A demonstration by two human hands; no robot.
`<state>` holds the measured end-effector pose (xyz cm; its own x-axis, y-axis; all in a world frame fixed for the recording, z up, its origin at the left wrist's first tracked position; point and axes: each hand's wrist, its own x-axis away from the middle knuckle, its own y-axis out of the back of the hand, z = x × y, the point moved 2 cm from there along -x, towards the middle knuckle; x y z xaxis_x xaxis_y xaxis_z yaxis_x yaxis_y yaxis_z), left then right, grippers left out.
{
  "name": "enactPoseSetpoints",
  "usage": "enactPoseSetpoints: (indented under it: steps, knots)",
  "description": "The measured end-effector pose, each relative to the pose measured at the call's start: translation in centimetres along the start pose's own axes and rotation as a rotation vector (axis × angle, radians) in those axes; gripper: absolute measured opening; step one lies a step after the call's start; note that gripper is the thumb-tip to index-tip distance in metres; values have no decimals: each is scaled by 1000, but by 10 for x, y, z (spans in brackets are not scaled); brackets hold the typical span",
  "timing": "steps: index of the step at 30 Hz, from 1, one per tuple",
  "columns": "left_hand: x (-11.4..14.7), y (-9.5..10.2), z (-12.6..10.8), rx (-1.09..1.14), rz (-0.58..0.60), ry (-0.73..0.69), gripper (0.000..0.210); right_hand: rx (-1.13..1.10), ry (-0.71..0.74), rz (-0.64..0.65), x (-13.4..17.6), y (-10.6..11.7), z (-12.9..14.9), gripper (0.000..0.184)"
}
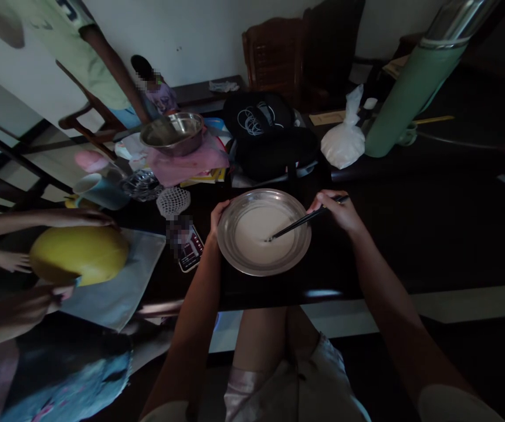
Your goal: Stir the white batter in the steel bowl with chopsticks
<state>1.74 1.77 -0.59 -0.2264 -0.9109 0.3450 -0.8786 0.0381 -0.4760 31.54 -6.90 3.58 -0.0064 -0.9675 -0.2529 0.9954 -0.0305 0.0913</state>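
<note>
A shallow steel bowl [234,258] with pale white batter [258,231] sits on the dark table near its front edge. My left hand [217,220] grips the bowl's left rim. My right hand [338,211] holds dark chopsticks [307,220] whose tips rest in the batter near the bowl's middle.
A phone [189,249] lies left of the bowl. Behind are a black bag [270,138], a white plastic bag [343,143], a green flask [404,94], a steel bowl on pink cloth [173,132]. At left another person's hands hold a large yellow fruit [78,253]. Other people stand beyond.
</note>
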Motion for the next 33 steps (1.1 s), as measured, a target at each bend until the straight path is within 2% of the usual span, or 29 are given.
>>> enactPoseSetpoints:
  steps: [4, 10, 16, 22, 28, 33]
  knots:
    - [-1, 2, 1, -6, 34, -6, 25, 17, 0, 108, 0, -7, 1, 39]
    - [2, 1, 1, -45, 18, 11, 28, 6, 12, -25, -1, 1, -1, 40]
    - [1, 0, 1, -46, 63, -12, 30, 14, 4, 103, 0, -8, 2, 39]
    - [3, -2, 0, -36, 48, 15, 26, 10, 14, -35, -2, 0, -1, 37]
    - [1, -1, 1, -38, 26, 12, 26, 14, 2, 72, 0, -6, 1, 39]
    - [1, -2, 0, -41, 6, 16, 27, 12, 0, -11, -1, -3, 1, 37]
